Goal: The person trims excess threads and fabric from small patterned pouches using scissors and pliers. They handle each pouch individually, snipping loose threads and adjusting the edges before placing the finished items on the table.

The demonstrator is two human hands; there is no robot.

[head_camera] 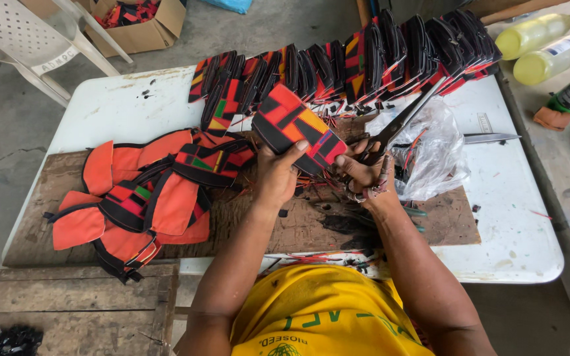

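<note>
My left hand [277,173] grips a patterned fabric pouch [295,125], red, black, orange and green, held up over the wooden board [61,227]. My right hand [364,173] touches the pouch's lower right corner and holds a pair of scissors [404,118], whose blades point up and to the right. A heap of orange and patterned fabric pieces [143,198] lies on the board to the left of my hands. A long row of finished pouches [338,62] stands along the far side of the white table [516,217].
A clear plastic bag [433,155] with thread scraps sits right of my hands. A knife [489,138] lies beyond it. Yellow bottles [539,43] lie at the far right. A white plastic chair [28,39] and cardboard box [140,26] stand behind. Thread offcuts litter the board.
</note>
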